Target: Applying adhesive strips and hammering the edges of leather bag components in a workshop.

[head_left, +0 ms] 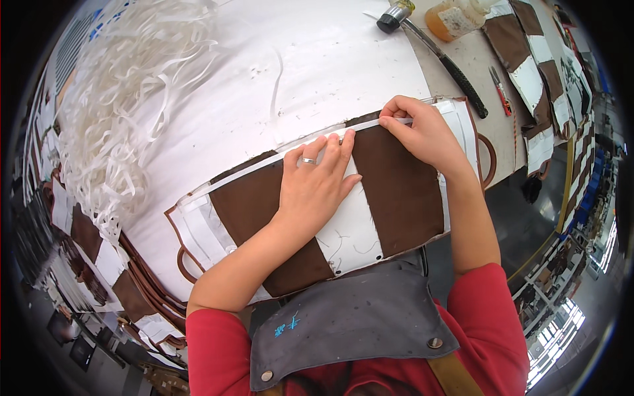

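The left hand [314, 185], flat, presses the white strip [367, 125]; the right hand [422, 135] pinches it, ideally taut along the panel [406, 191].

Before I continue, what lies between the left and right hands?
In the head view, a white strip runs from left hand to right hand along the far edge of the panel.
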### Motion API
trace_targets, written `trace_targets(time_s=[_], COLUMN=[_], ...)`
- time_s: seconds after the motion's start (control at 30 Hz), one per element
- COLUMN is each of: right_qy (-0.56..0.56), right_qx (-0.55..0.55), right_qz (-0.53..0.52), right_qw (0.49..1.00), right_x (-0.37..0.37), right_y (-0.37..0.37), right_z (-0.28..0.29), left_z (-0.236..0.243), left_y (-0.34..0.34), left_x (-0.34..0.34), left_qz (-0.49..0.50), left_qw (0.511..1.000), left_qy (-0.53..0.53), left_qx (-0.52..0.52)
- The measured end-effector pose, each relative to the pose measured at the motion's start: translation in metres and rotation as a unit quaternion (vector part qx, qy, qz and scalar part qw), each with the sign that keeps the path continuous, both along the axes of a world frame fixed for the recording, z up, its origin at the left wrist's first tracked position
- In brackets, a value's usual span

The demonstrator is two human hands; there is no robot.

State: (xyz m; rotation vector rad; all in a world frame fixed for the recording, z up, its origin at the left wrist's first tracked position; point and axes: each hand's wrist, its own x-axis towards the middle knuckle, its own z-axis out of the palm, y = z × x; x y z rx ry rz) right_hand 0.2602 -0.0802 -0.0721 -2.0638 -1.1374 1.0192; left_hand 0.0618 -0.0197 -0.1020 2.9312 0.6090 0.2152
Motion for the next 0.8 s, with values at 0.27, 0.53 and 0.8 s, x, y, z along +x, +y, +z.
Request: trace_targets(time_s=[0.27, 0.53, 0.8], right_qy=[-0.083, -0.183, -0.057], right_qx=[-0.022, -0.015, 0.037], right_qz=[0.01, 0.038, 0.027], right_qw=[0.996, 0.982, 0.997], right_x=[-0.005, -0.016, 0.008], right_y=[0.006, 0.007, -0.009], right_z=[-0.003, 0.0, -0.002], left_z=[0.002, 0.003, -0.003], left_y=[0.0, -0.012, -0.016], left_x=[0.005, 0.02, 0.022], left_qz=[0.001, -0.042, -0.053], left_qw=[1.0, 0.998, 0.997], left_qy=[0.018, -0.029, -0.014], left_qx=[0.018, -0.031, -0.05])
